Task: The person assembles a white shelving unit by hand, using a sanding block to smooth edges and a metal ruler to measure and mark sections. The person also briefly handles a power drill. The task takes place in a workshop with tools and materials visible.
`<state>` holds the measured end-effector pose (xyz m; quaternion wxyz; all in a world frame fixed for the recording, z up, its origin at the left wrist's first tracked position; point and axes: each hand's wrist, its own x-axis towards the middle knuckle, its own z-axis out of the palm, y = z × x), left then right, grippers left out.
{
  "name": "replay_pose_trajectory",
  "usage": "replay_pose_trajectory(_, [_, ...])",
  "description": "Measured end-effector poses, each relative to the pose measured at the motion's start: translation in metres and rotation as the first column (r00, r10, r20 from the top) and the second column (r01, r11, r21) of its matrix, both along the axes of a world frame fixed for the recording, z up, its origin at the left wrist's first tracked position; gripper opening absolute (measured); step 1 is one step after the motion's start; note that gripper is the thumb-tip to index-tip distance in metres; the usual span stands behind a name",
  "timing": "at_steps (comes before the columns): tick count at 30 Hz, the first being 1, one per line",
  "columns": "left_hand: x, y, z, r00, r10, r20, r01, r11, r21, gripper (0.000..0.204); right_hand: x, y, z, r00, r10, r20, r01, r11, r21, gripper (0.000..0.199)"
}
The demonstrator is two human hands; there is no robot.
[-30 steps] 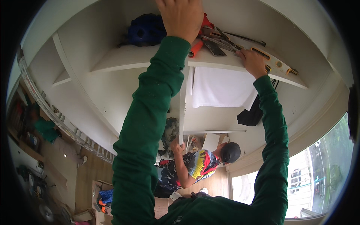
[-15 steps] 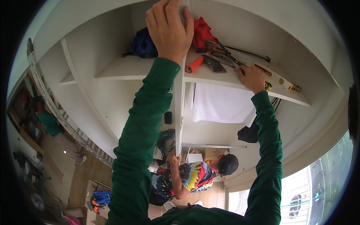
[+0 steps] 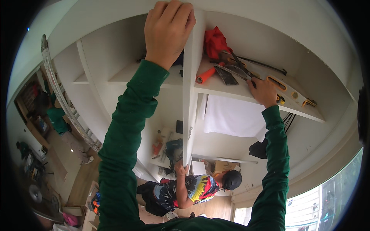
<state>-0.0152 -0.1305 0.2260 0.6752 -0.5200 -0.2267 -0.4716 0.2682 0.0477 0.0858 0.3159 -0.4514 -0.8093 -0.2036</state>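
Overhead, my left hand [image 3: 168, 34] has its fingers curled at the upper end of an upright white panel [image 3: 189, 82]; its fingertips are hidden. On the right, my right hand [image 3: 264, 91] is at the front of a white shelf [image 3: 231, 91], fingers closed on a dark-handled tool [image 3: 249, 78] whose exact kind is unclear. Around it lie a flat dark blade [image 3: 226, 76], an orange roll [image 3: 205, 75], a red cloth bag [image 3: 215, 40], a spirit level [image 3: 289, 91] and a yellow-black tape measure [image 3: 281, 99].
Below, a person in a patterned shirt [image 3: 192, 190] and cap has a hand on the panel's lower part. A white cloth [image 3: 231, 117] and a black cloth [image 3: 259, 149] hang under the shelf. A ladder [image 3: 58, 86] leans at left; another person in green [image 3: 58, 119] stands beyond it.
The view has shifted, so the shelf sits lower and farther right. My left hand has moved left relative to the panel, hiding most of the blue bag. My right hand stays at the tools.
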Motion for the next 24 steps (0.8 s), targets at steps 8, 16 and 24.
replay_pose_trajectory(8, [0.003,-0.010,0.011,0.971,0.225,-0.085,-0.229,0.972,-0.041,0.015,0.003,0.004,-0.004,0.999,0.034,-0.012,-0.033,0.998,0.049,0.035])
replay_pose_trajectory(16, [-0.018,-0.002,0.006,0.940,-0.052,0.336,0.108,0.983,-0.150,0.035,0.017,0.018,-0.011,0.999,0.017,-0.046,-0.015,0.999,0.044,0.033])
replay_pose_trajectory(24, [0.019,0.033,-0.060,0.694,-0.204,0.691,0.595,0.704,-0.389,0.049,0.009,0.008,-0.009,0.993,0.061,-0.097,-0.058,0.998,0.034,0.028])
